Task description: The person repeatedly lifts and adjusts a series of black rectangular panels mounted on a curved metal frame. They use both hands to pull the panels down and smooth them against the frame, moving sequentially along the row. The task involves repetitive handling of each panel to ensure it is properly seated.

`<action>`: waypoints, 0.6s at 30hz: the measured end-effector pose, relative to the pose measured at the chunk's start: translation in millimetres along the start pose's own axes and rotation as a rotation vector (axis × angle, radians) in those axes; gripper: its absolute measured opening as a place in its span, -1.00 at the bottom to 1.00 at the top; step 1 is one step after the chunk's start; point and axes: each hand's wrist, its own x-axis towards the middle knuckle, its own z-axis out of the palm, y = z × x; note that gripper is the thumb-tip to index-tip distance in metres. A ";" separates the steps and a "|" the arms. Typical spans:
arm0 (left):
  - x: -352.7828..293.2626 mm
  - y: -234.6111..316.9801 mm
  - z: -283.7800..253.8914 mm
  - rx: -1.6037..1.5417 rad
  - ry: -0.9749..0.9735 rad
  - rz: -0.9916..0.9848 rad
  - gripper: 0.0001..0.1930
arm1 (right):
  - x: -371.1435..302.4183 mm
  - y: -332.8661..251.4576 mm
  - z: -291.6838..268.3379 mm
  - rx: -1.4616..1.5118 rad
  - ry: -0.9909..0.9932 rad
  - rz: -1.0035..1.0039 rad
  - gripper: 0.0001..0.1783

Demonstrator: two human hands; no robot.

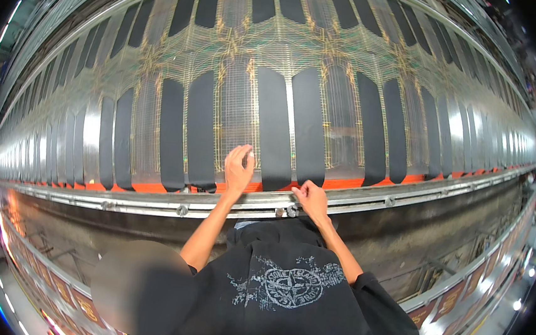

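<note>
A long table with a printed surface lies in front of me, bearing rows of black fabric panels. My left hand (239, 170) is over the table's near part, just left of one black panel (274, 130). Its fingers are curled with the tips close to the thumb; whether anything is between them I cannot make out. Lower and to the right, my right hand (311, 199) is at the table's near edge, by the bottom end of another black panel (309, 126). Its fingers are closed in a pinch, and what they hold is too small to tell.
An orange strip (342, 183) runs along the near side of the table, beside a metal rail (366, 198) with round fittings. More black panels (173, 128) lie to both sides and in a far row. Behind me runs another long rail-edged table (468, 300).
</note>
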 end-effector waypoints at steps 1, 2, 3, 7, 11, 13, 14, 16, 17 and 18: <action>19.4 -5.6 -3.3 0.033 -0.010 0.035 -0.70 | 9.9 -12.3 7.0 -0.014 -0.008 0.012 -0.56; 38.5 -9.8 -5.4 0.058 -0.018 0.076 -0.69 | 16.7 -18.4 11.6 -0.028 -0.023 0.030 -0.55; 61.5 -15.2 -7.5 0.086 -0.021 0.119 -0.68 | 24.3 -22.6 15.3 -0.051 -0.015 0.022 -0.55; 145.3 -26.1 -3.6 0.164 -0.130 0.180 -0.60 | 47.2 -26.7 30.6 -0.077 -0.004 0.065 -0.52; 218.0 -32.6 18.5 0.219 -0.197 0.259 -0.55 | 50.4 -29.5 38.1 -0.029 0.035 0.143 -0.51; 251.6 -31.0 33.9 0.271 -0.244 0.343 -0.53 | 49.1 -27.5 39.9 -0.006 0.042 0.182 -0.52; 266.3 -35.6 41.4 0.305 -0.252 0.384 -0.52 | 48.2 -32.0 38.4 0.001 0.020 0.207 -0.54; 292.8 -43.3 58.5 0.371 -0.270 0.470 -0.49 | 49.6 -33.0 41.2 0.022 0.000 0.239 -0.56; 301.1 -42.2 66.6 0.380 -0.334 0.468 -0.49 | 49.8 -32.7 42.1 0.025 -0.014 0.267 -0.56; 311.5 -40.6 73.5 0.389 -0.394 0.468 -0.48 | 51.5 -32.8 42.1 0.028 -0.024 0.289 -0.56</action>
